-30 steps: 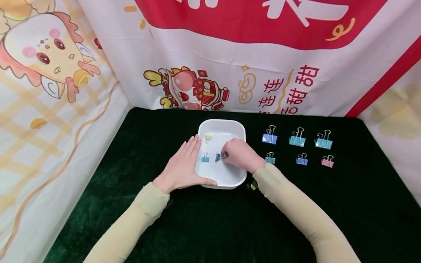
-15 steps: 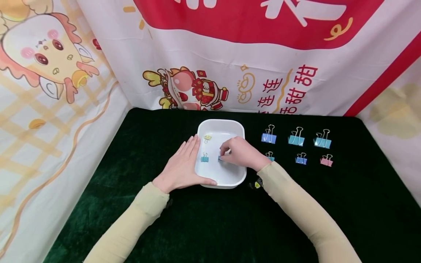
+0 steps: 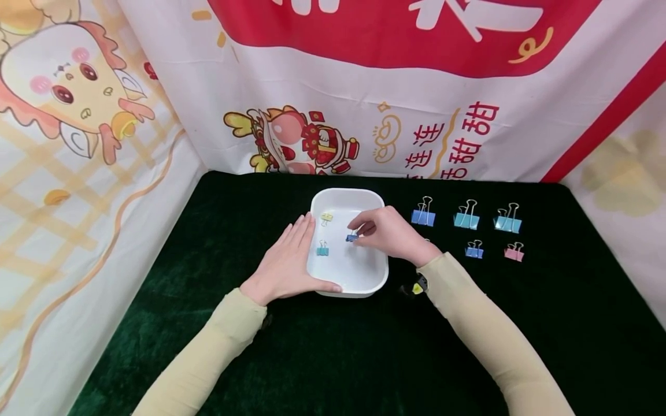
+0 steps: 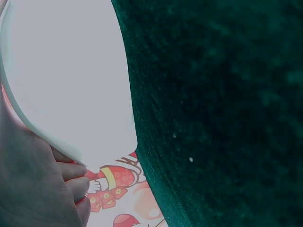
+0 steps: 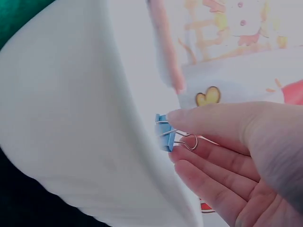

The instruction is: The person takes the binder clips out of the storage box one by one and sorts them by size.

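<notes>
A white plastic tub stands on the dark green cloth. My left hand lies along its left side with straight fingers, the thumb at the front rim. Over the tub's right half, my right hand pinches a small blue binder clip between thumb and fingers. In the right wrist view, the clip's wire handles point toward the palm. A small yellow binder clip and a small teal binder clip lie in the tub's left part.
To the right lie a large blue binder clip, two large teal binder clips, a small blue one and a pink one. My right wrist mostly hides another small clip. A printed cloth hangs behind the table.
The pinched blue clip has turned so its wire handles point away from me, and it has shifted slightly toward the back. My left hand stays on the tub.
</notes>
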Tool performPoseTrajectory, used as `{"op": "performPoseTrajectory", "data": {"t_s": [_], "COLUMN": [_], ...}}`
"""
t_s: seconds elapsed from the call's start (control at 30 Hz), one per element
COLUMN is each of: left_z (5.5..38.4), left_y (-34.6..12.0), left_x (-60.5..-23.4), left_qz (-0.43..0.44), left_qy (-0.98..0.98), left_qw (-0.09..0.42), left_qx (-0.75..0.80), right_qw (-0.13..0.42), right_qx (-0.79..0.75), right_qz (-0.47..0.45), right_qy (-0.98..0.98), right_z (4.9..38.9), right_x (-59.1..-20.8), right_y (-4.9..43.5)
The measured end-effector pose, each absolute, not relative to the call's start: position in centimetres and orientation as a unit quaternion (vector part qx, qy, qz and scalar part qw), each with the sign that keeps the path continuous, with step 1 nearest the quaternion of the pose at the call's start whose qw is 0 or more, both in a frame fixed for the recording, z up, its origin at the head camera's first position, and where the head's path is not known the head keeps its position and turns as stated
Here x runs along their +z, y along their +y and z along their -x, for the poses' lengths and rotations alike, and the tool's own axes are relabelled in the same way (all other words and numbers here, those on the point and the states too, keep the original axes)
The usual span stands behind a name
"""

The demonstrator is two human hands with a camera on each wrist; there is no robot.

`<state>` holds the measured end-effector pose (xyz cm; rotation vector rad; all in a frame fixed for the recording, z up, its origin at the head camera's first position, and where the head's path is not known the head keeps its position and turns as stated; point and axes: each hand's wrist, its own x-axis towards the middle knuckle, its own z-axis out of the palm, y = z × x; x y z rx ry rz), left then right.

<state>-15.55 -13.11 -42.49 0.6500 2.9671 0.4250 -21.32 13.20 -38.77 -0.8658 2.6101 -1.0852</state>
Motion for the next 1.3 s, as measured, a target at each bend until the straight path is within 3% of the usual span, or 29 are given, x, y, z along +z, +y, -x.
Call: {"op": "performPoseTrajectory", "data": {"t_s": [0.67,1.3], "left_z": [15.5,15.6], "left_y": [-13.0,-13.1], "left_x": [-42.6,-42.6], "left_qz": [-0.209,-0.218], "left_qy": [0.967,0.966], "left_qw": [0.036,0.028], "left_qx": [0.138,0.14], "right_qw": [0.028,-0.023], "right_qx": [-0.416,-0.401], "right_qz": [0.243,0.192], "right_qy": [0.876,0.895], "right_z": [20.0,18.9], "right_x": [-33.3,-31.6], "right_y": [17.4,23.2]}}
